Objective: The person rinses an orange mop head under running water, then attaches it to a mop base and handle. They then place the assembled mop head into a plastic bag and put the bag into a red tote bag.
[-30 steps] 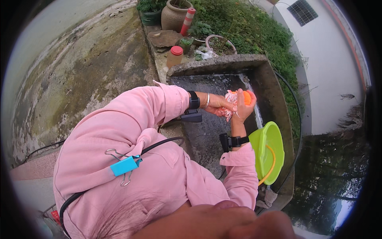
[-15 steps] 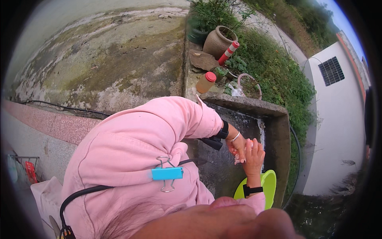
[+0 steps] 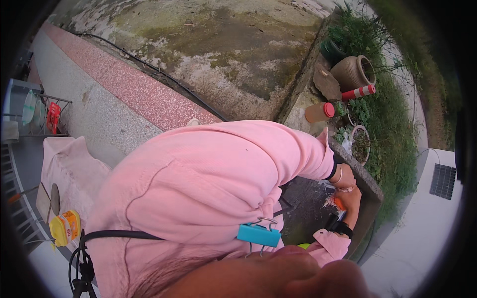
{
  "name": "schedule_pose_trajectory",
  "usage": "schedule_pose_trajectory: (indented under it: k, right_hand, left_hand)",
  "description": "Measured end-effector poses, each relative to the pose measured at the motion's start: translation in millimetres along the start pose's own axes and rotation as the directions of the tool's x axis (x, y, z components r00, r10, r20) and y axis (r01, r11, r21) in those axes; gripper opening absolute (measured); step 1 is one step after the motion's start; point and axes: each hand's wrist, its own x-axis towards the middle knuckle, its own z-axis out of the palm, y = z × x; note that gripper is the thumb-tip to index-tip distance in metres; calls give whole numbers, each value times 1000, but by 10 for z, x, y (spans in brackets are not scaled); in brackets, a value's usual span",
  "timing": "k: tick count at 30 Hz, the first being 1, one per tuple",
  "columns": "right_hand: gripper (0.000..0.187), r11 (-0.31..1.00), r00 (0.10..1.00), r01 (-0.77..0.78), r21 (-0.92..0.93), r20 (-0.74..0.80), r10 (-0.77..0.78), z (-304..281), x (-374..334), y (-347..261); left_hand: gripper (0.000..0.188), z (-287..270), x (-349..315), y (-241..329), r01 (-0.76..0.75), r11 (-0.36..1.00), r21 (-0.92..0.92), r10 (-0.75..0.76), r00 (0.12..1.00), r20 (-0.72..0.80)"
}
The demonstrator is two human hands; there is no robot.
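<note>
Both my hands are together over a dark stone-walled basin [image 3: 375, 196]. My left hand [image 3: 344, 176], with a bracelet at its wrist, is closed on the far side of a soft, ragged pinkish clump with an orange part [image 3: 339, 203]. My right hand [image 3: 351, 201], a black band on its wrist, comes from the near side with its fingers curled round the same clump. Pale shreds stick out of the clump toward the basin floor. The hands cover most of it, and its kind cannot be made out.
A bit of a lime-green basin [image 3: 304, 245] shows beside my right sleeve. Beyond the stone rim stand a red-lidded jar [image 3: 318, 112], a red-and-white post [image 3: 358, 92] and a clay pot [image 3: 350, 72]. At left, a yellow packet [image 3: 65, 227] lies near a pale cloth [image 3: 74, 171].
My view has turned, so the scene sits differently. My hands have come closer to the stone rim, still on the clump. Most of the green basin is now out of sight.
</note>
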Motion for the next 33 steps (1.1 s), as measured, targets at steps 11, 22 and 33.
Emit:
schedule_pose_trajectory:
  k: [11, 22, 33]
  right_hand:
    - [37, 638, 934, -350, 686, 309, 180, 1055, 1691, -1417]
    - [51, 663, 768, 189, 724, 312, -560, 2667, 2433, -5632]
    - [47, 594, 247, 571, 567, 572, -782, 3794, 1917, -9260]
  left_hand:
    - [66, -2870, -4824, -2574, 934, 73, 350, -789, 269, -553]
    - [23, -2452, -9771, -142, 593, -697, -403, -648, -762, -2]
    - [24, -1995, -10450, 992, 248, -403, -881, -468, -883, -35]
